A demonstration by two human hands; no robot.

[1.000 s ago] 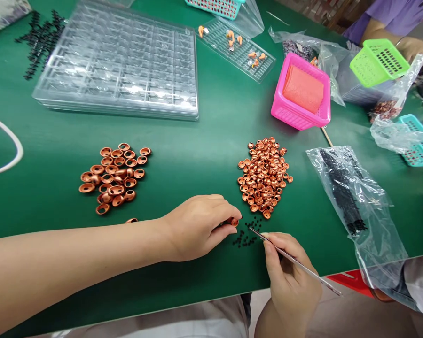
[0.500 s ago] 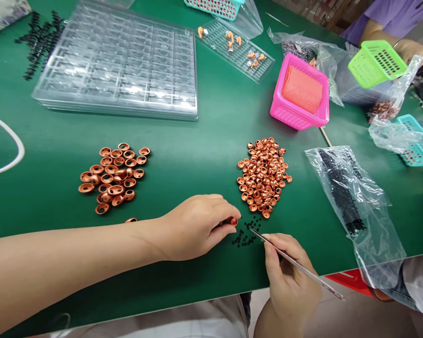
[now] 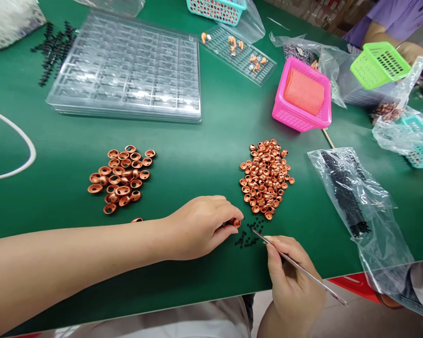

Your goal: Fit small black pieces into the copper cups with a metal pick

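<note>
Green tabletop (image 3: 197, 159), a co-worker's hand (image 3: 413, 51) past the green basket (image 3: 368, 70) toward the far right. My left hand (image 3: 197, 227) is toward the near edge, thumb and fingers pinching a copper cup (image 3: 237, 223); can't tell if there's a second one behind it. My right hand (image 3: 294, 281) is at the near edge, pinching a thin metal tool (image 3: 303, 271), tip down at the black bits (image 3: 247, 241). Those bits lie loose between the near edge and the right pile (image 3: 267, 176) of small copper cups. Left pile (image 3: 122, 191), bigger cups, sits toward the left edge; one stray (image 3: 137, 220) is partly hidden behind my forearm. Clear trays (image 3: 127, 70) are stacked toward the far left corner. Pink basket (image 3: 292, 117) with a red-orange pad (image 3: 305, 91) is beyond the right pile. Clear bag (image 3: 373, 202) of black strips hangs over the near edge, right side.
</note>
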